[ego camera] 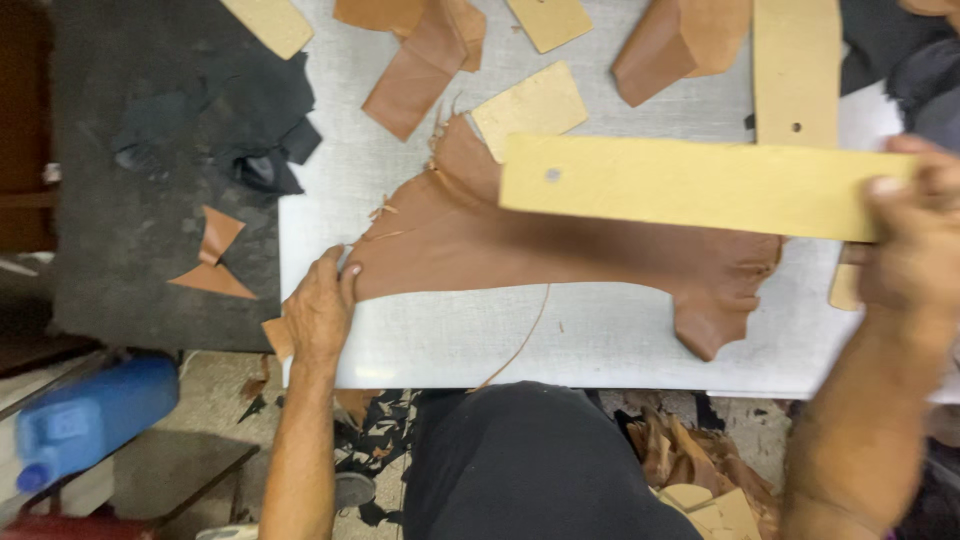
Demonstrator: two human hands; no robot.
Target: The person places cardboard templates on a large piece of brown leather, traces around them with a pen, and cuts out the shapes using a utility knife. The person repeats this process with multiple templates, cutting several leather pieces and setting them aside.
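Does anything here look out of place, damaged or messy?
Nothing looks damaged. The brown leather piece has ragged, uneven edges, and offcuts litter the floor below the table. The left hand presses the leather's edge; the right hand holds a long yellow strip above it.
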